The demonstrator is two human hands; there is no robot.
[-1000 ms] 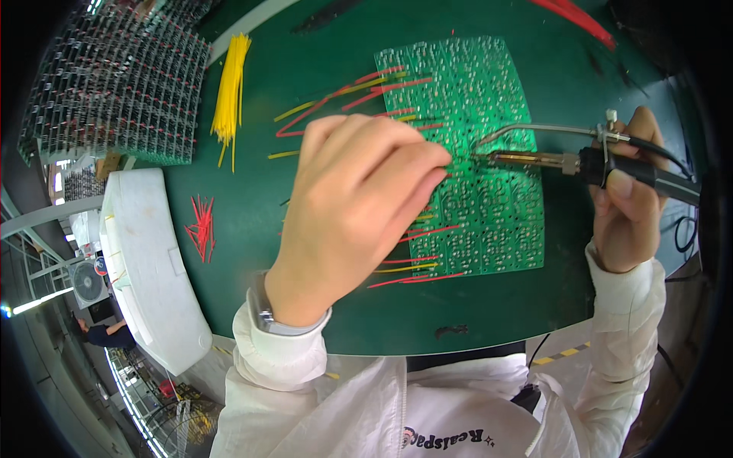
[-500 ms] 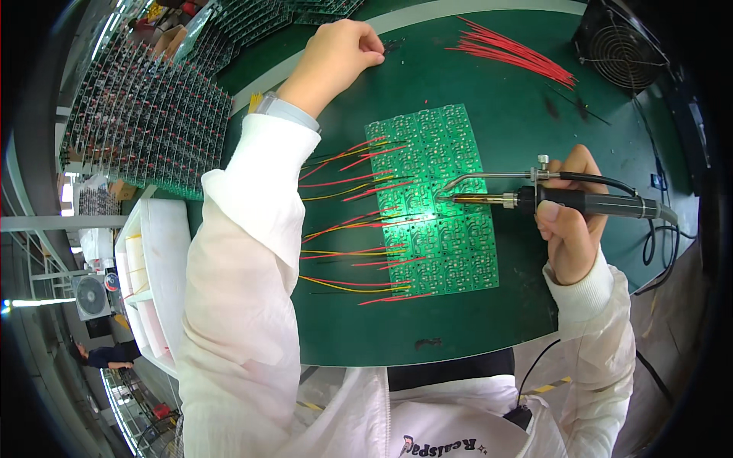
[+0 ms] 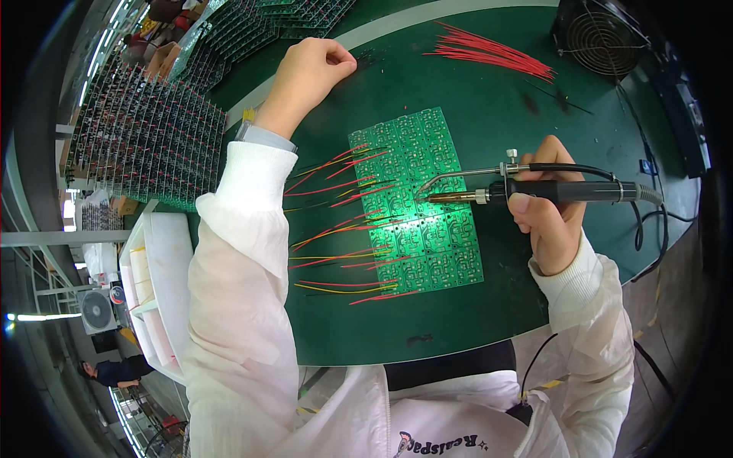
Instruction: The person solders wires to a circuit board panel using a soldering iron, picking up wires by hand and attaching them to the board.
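A green circuit board panel (image 3: 427, 252) lies on the table in front of me. Red, yellow and black wires (image 3: 328, 256) stick out from its left side. My right hand (image 3: 551, 217) grips a soldering iron (image 3: 546, 191) with a thin metal side tube; its tip is over the middle of the board, by a bright glare. Up at the far left, beyond the board, my left hand (image 3: 305, 82) has thumb and fingers pinched together. Its fingertips are beside some thin black wires (image 3: 372, 58). Whatever is in the pinch is too small to make out.
Loose red wires (image 3: 492, 52) lie at the far side, near a black fan (image 3: 603, 42). Racks of circuit boards (image 3: 137, 130) stand at left, above a white foam box (image 3: 164, 282). The iron's cable (image 3: 649, 196) trails right. Another person (image 3: 114, 370) is far left.
The whole view has shifted a little, so things appear further left. My left hand has drawn slightly nearer, still pinched. The iron's tip keeps about the same spot over the board.
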